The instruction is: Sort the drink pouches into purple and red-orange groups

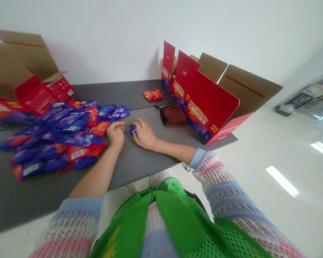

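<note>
My right hand [144,135] is closed around a blue sachet [132,128] just above the grey table, and the fingers cover much of it. To its left, my left hand [116,134] rests at the edge of a heap of blue and red sachets [61,132], its fingers stretched toward my right hand. I see nothing held in the left hand. The heap is loose and overlapping, blue packets mixed with red-orange ones.
Two red sachets [152,95] lie at the back of the table [148,163]. A dark reddish pouch [173,114] sits beside open red cartons [204,107] on the right. Another open carton [40,95] stands behind the heap at left. A white wall runs behind.
</note>
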`<control>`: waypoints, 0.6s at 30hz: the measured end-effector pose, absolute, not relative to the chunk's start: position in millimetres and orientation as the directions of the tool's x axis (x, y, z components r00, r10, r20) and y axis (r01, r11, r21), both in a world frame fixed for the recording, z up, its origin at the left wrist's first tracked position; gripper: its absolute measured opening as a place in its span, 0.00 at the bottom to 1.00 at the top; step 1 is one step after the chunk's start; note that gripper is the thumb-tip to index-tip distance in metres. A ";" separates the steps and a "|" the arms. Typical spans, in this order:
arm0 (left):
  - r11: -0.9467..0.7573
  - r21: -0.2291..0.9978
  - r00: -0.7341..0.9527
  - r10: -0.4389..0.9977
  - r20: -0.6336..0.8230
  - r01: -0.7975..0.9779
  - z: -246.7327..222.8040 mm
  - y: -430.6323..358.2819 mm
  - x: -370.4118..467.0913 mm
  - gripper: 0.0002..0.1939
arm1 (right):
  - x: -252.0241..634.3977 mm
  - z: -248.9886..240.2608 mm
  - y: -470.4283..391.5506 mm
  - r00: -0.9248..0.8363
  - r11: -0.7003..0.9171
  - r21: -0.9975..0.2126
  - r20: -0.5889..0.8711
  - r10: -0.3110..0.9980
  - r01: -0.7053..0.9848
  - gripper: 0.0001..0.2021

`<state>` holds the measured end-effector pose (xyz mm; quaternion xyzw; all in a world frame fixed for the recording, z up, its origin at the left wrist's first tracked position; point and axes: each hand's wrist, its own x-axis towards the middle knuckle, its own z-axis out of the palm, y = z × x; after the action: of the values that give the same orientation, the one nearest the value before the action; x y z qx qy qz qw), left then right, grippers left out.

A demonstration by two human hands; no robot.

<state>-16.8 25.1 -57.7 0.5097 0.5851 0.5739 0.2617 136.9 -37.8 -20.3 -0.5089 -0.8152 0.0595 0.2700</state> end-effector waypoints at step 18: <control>-0.068 0.956 -0.169 0.978 0.120 0.284 -56.9 28.0 -30.4 0.13 | 169.6 -35.0 51.3 -0.263 0.274 -0.121 0.099 0.960 0.954 0.40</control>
<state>-30.4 28.0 -56.9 0.5397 0.5848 0.4927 0.3521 169.6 51.3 -35.0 -0.6022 -0.7945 0.0184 0.0762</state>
